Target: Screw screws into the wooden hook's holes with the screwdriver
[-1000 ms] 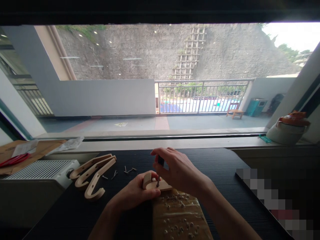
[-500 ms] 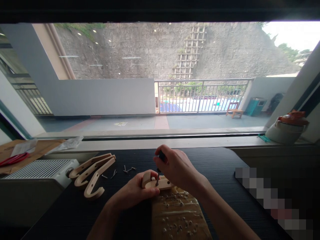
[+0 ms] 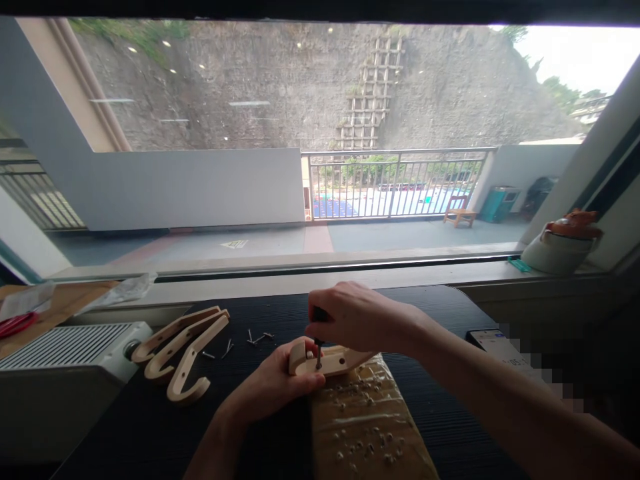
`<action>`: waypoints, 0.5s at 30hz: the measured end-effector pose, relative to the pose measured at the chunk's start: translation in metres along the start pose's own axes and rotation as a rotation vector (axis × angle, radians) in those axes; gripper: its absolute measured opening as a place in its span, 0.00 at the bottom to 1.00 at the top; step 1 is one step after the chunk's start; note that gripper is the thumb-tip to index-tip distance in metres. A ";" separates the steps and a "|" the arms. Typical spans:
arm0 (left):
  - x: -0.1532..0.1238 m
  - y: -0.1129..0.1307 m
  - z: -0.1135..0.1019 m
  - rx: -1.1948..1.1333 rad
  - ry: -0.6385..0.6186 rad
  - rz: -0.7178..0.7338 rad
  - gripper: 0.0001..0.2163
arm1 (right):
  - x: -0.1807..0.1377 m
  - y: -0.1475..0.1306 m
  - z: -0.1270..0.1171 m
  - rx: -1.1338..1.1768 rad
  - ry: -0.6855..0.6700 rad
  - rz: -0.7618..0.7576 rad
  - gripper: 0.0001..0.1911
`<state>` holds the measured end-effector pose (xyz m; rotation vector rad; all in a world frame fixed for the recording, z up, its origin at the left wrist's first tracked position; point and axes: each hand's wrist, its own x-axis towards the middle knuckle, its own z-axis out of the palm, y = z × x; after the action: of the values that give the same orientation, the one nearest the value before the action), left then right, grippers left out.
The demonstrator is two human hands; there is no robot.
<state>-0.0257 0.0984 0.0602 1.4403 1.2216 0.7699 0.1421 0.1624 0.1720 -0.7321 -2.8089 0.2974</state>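
A pale wooden hook [image 3: 334,360] lies on the far end of a tape-wrapped brown board [image 3: 364,427] pitted with small holes. My left hand [image 3: 280,381] is closed on the hook's curved end and presses it down. My right hand [image 3: 356,316] is closed round the dark handle of a small screwdriver [image 3: 318,347], held upright with its tip in the hook.
Three more wooden hooks [image 3: 186,352] lie to the left on the black table [image 3: 440,413], with several loose screws [image 3: 255,340] beside them. A white radiator [image 3: 65,347] stands at far left, a phone [image 3: 500,349] lies at right, and a ceramic pot [image 3: 559,245] sits on the windowsill.
My right wrist has swung out to the right while its fingers stay on the screwdriver. The hook now juts further right over the board. The camera has tilted down slightly.
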 end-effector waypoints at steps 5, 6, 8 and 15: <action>0.000 0.002 -0.001 0.001 -0.020 0.031 0.12 | 0.004 -0.005 0.003 -0.145 0.042 0.037 0.13; 0.000 0.002 -0.001 -0.003 -0.021 0.034 0.12 | 0.003 -0.005 0.002 -0.138 0.038 0.007 0.12; -0.001 0.002 -0.002 -0.013 -0.025 0.033 0.12 | -0.001 -0.005 -0.003 -0.071 -0.001 -0.079 0.09; -0.001 0.002 -0.001 -0.025 -0.027 0.019 0.13 | -0.010 0.003 -0.004 0.057 -0.036 -0.067 0.08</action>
<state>-0.0268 0.0976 0.0627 1.4398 1.1756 0.7741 0.1529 0.1607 0.1731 -0.6254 -2.8386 0.3802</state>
